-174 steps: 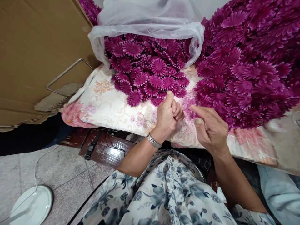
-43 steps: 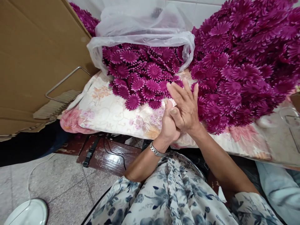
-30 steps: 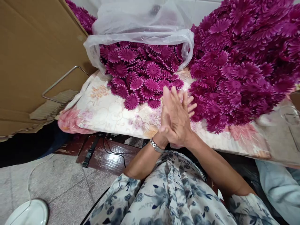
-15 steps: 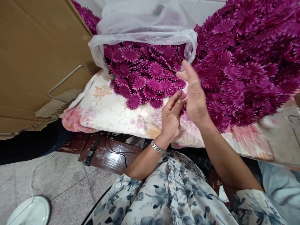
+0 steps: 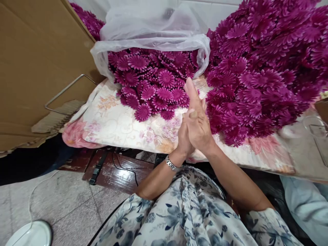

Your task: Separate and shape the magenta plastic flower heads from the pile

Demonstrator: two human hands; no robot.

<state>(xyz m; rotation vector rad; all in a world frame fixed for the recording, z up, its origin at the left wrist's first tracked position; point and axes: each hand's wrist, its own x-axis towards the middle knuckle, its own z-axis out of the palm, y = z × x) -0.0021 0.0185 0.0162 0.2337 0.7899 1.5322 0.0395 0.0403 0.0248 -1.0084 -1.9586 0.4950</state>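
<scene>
My right hand (image 5: 199,126) is laid palm to palm against my left hand (image 5: 183,136), in front of the flower piles. The right fingers are stretched out and point away from me. My left hand's thumb shows, but its fingers are largely covered by the right hand; what shows of it looks flat. No object can be made out between the palms. Just beyond them, many magenta artificial flower heads (image 5: 166,78) spill out of a translucent plastic bag (image 5: 153,41). A larger heap of magenta flower heads (image 5: 258,95) lies to the right of my hands.
A big cardboard box (image 5: 43,61) with a metal wire handle (image 5: 64,90) stands at the left. Floral cloth (image 5: 120,130) covers the table. A clear plastic item (image 5: 314,126) is at the right edge. Below left, a white round base (image 5: 30,234) with a cord stands on the floor.
My right hand has come left and down and now rests against my left hand; before, the two were apart. The view has shifted slightly. The flowers and bag look the same.
</scene>
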